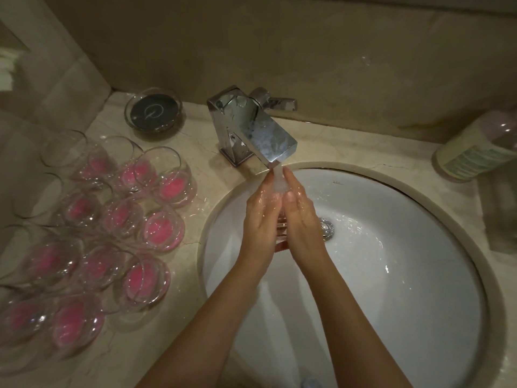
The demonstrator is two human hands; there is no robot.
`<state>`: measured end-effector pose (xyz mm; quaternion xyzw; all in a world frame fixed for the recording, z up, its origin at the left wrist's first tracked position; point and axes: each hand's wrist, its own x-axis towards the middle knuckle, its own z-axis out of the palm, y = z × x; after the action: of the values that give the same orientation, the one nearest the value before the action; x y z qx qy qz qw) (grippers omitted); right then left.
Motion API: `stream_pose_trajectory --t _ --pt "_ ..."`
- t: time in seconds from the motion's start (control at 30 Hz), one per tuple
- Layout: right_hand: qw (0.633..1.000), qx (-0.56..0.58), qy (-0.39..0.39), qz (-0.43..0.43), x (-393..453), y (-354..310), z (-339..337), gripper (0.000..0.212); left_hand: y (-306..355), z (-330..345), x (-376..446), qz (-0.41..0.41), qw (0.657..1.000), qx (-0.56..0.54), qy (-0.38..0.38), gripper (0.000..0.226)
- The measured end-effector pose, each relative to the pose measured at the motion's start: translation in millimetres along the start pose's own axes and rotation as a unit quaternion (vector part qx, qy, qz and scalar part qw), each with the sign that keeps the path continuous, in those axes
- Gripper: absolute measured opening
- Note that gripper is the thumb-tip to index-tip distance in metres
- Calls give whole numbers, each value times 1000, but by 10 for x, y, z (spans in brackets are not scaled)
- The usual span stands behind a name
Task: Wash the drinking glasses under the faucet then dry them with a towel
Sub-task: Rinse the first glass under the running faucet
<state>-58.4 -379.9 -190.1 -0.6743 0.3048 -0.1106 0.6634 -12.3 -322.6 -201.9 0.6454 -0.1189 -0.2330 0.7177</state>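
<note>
Directly under the faucet (251,130): both hands over the white sink (391,275), palms facing each other, a clear drinking glass (280,225) pressed between them. Left hand (258,217) along the glass's left side, fingers straight and pointing up toward the spout. Right hand (300,217) along the right side, fingers likewise extended, tips just below the spout. Water stream (278,180) running down between the fingertips onto the glass; both hands wet and glistening. Glass itself mostly hidden; only glints and a pinkish tint visible in the gap between the palms. Could not tell whether upright or tilted.

Just right of the right hand, low in the bowl: metal drain (326,228), water rippling around it.

Well left of the left hand, on the beige marble counter (201,169): a cluster of clear glasses with pink bases (112,233), packed close in rough rows, many touching. Nearest one just beside the sink rim.

Beyond the cluster, up-left of the hands, near the wall: a shallow glass dish holding a dark round disc (154,110).

Behind the spout: faucet lever (279,103), pointing right.

Far right of the right hand, at the counter's edge of view: a pale bottle with a printed label (475,149), lying tilted.

Far upper left: stacked white folded items (7,70), too cropped to identify.
</note>
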Motion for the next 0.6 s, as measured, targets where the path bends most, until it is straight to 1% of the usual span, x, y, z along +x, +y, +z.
stream_pose_trajectory --t 0.07,0.13,0.23,0.33,0.4,0.47,0.53,0.6 --pt "996 79 -32 35 11 -3 -66 33 -19 -39 33 -37 999 -21 17 27" --pt "993 98 -47 52 13 -32 -105 34 -45 -67 44 -52 998 -10 21 30" --pt "996 47 -43 54 13 -64 -92 35 -17 -55 9 -27 999 25 15 36" --pt "998 -36 -38 20 -9 -74 -57 34 -15 -49 -16 15 997 79 9 33" --pt "998 -46 -33 -8 -9 -58 -54 35 -4 -65 -19 5 996 90 16 32" --pt "999 -17 -39 -4 17 -41 -54 34 25 -82 7 -29 999 32 27 33" --pt "997 60 -42 37 40 -33 -61 34 23 -101 53 -64 996 -48 28 32" --pt "992 99 -53 61 44 -40 -75 37 61 -100 71 -59 997 -53 11 31"
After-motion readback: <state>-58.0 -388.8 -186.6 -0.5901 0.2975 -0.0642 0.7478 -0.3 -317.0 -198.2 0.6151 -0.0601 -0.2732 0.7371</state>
